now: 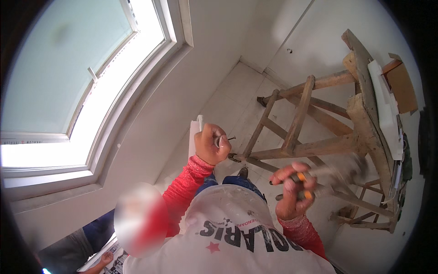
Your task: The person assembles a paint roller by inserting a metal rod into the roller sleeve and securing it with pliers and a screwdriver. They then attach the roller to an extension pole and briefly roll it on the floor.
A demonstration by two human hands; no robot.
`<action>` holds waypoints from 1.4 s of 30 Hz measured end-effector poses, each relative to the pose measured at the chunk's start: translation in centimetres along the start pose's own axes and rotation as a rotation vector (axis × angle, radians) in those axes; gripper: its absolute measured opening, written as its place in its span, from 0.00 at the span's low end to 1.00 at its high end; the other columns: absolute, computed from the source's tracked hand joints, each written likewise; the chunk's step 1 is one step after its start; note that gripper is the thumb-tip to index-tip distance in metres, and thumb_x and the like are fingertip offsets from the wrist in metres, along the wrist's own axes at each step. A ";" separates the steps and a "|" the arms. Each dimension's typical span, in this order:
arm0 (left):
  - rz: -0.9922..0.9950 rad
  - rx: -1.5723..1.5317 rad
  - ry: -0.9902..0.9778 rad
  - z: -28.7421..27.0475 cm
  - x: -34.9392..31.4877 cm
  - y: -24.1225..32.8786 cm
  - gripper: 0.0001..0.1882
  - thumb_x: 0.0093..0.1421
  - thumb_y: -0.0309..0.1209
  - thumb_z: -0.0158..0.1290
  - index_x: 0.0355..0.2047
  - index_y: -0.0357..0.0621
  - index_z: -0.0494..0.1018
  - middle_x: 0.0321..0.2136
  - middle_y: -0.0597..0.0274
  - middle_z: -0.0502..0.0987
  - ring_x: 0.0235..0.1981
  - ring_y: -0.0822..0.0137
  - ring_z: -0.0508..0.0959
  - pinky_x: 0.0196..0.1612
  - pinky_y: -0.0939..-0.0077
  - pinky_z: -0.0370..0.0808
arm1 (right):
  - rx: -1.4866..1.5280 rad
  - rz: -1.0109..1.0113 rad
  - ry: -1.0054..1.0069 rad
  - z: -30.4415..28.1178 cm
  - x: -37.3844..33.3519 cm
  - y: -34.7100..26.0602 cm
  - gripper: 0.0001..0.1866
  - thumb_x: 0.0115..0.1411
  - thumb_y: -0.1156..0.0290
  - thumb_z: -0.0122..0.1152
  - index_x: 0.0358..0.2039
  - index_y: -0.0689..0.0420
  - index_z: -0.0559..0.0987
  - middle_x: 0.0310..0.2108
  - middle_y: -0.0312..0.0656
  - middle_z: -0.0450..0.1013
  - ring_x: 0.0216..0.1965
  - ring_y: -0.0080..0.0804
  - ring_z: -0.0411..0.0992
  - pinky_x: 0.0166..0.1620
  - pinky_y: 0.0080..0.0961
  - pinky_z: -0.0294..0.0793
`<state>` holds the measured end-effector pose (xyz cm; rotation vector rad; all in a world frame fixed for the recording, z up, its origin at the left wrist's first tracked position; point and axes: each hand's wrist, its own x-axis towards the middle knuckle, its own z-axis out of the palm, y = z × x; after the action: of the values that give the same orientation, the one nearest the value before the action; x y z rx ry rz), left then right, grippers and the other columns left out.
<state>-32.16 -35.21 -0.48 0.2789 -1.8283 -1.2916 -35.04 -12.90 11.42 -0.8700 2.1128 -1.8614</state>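
Observation:
In front of my chest, my left hand (pixel 212 145) is raised and closed. Its fingers pinch something small and pale, and a thin dark nail (pixel 232 138) sticks out of them to the right. A white strip (pixel 200 121) shows just behind this hand. Lower and to the right, my right hand (pixel 292 194) is wrapped round pliers with dark-and-orange handles (pixel 303 176). The far end of the tool is smeared by motion. The two hands are apart.
A rough wooden trestle (pixel 296 121) stands on the tiled floor to the right, with a board (pixel 383 118) and loose items on top. At left, an open window (pixel 68 68) is set in a white wall. Another person's hand (pixel 106 259) rests by printed paper at lower left.

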 end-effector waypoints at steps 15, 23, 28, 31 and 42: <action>0.051 0.053 -0.150 2.1 0.4 0.6 0.06 0.58 0.24 0.48 0.32 0.38 0.62 0.19 0.61 0.73 0.20 0.73 0.73 0.25 0.78 0.71 | -0.610 0.000 -0.247 1.7 1.0 6.2 0.16 0.65 0.72 0.54 0.50 0.68 0.72 0.36 0.56 0.76 0.36 0.49 0.77 0.39 0.38 0.75; -0.060 -0.151 -0.084 1.9 1.1 0.5 0.05 0.54 0.22 0.50 0.30 0.40 0.65 0.18 0.61 0.73 0.17 0.67 0.73 0.25 0.76 0.71 | -0.158 0.158 0.014 0.3 3.0 0.9 0.17 0.67 0.65 0.55 0.50 0.65 0.75 0.33 0.45 0.75 0.35 0.35 0.75 0.42 0.30 0.73; -0.105 -0.216 -0.172 1.4 2.3 2.2 0.04 0.57 0.23 0.48 0.31 0.40 0.64 0.19 0.64 0.73 0.19 0.73 0.72 0.25 0.77 0.71 | -0.305 0.206 -0.214 -2.7 3.6 0.4 0.20 0.67 0.65 0.55 0.56 0.62 0.72 0.36 0.43 0.75 0.34 0.32 0.73 0.42 0.30 0.74; -0.145 -0.321 -0.211 1.0 3.0 2.2 0.03 0.57 0.22 0.46 0.31 0.40 0.64 0.19 0.66 0.73 0.19 0.75 0.71 0.25 0.78 0.70 | -0.287 0.328 -0.388 -5.0 3.9 -0.8 0.25 0.68 0.67 0.56 0.62 0.61 0.66 0.40 0.41 0.75 0.30 0.26 0.71 0.40 0.28 0.75; -0.099 -0.296 -0.401 1.1 3.4 3.1 0.03 0.57 0.23 0.47 0.31 0.40 0.64 0.18 0.65 0.72 0.19 0.73 0.70 0.25 0.78 0.69 | -0.813 0.208 -0.846 -8.9 6.5 -7.3 0.37 0.62 0.75 0.58 0.70 0.51 0.57 0.45 0.49 0.73 0.46 0.44 0.75 0.50 0.37 0.75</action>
<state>-34.19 -35.24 3.80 -0.0571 -1.9296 -1.7629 -42.63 -9.21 21.58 -1.2158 2.1652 -0.3183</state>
